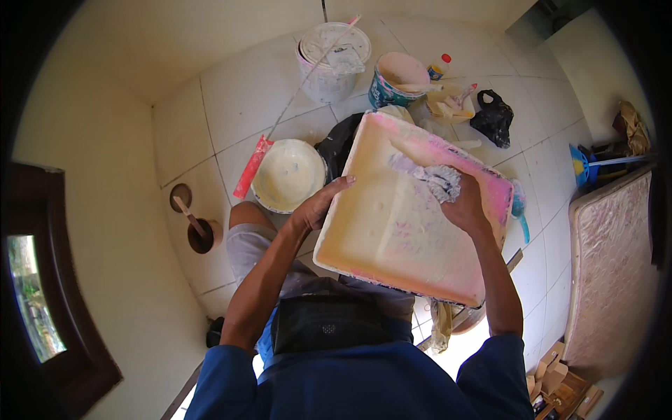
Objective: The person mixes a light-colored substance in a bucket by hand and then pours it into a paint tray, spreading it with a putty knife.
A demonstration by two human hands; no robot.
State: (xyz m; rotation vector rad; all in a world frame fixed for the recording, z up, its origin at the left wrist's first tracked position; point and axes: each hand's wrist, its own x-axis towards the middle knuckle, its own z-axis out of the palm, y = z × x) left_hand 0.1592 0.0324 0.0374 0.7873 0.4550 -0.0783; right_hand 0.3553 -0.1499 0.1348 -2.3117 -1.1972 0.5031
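Observation:
A large paint tray (364,217), cream inside with pink smears, is tilted in front of me above my lap. My left hand (322,204) grips its left edge, the thumb over the rim and the fingers hidden beneath. In my right hand (465,206) is a crumpled, paint-stained rag (441,180), pressed against the inside of the tray toward its far right part. Left of the tray, a round basin (288,175) with cream residue stands on the floor beside a red paint roller frame or scraper (252,168).
Beyond the tray stand a white bucket (325,80), a teal bucket (392,87), a small bottle (439,66), a yellowish container with a brush (451,103) and a black plastic bag (493,119). A brown pot (204,238) sits left; a mattress (609,266) leans right.

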